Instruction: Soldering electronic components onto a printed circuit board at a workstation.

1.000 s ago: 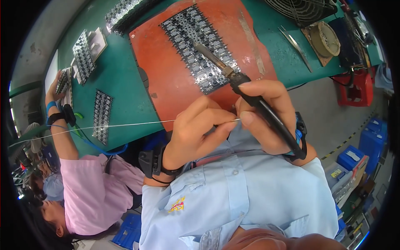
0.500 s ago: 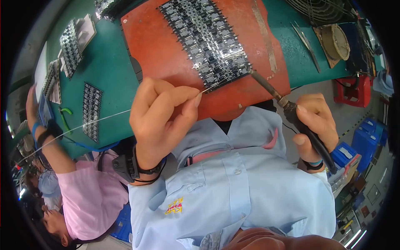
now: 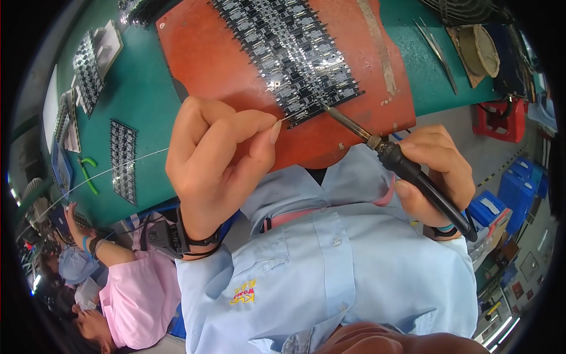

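Green table (image 3: 150, 76), orange mat (image 3: 194, 44); board (image 3: 295, 56) black, silver-dotted, spiky-edged; left hand (image 3: 215, 150) pinches thin wire (image 3: 141, 158), right hand (image 3: 439, 168) grips black iron (image 3: 402, 167).

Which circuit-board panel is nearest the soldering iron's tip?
The circuit-board panel on the orange mat; the others are all off it, further left.

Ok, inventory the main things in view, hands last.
Circuit panel: 1, dark, on mat
Mat: 1, orange-red, on table
Table: 1, green, top
Smaller panels: several, dark, left
Hand tool: 1, green, left
Tweezers: 1, silver, right of mat
Round tub: 1, tan, upper right
Bins: several, blue, lower right
Co-worker: 1, pink sleeve, lower left
Wire: 1, silver, left to centre
Soldering iron: 1, black, right of centre
Left hand: 1, bare, pinching wire
Right hand: 1, bare, gripping iron
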Motion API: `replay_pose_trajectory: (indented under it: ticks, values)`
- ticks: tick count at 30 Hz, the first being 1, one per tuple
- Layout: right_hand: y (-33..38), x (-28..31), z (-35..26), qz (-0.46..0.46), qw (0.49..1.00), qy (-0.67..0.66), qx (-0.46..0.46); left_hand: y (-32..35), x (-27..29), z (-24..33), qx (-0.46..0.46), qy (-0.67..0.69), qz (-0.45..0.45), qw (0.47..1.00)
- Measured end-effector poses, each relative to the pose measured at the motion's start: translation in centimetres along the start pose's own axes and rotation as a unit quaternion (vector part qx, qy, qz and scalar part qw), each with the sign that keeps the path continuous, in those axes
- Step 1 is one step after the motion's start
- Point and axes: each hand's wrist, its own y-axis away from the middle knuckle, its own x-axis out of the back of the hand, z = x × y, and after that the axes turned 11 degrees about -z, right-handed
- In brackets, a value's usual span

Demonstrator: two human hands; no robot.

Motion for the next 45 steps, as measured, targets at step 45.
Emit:
replay_pose_trajectory:
  ticks: [45]
  values:
    - [-1.0, -1.3, -2.0, 0.021, 0.995, 0.094, 0.006, -2.2, -0.6, -2.3, -0.224, -0.122, -0.104, 0.961]
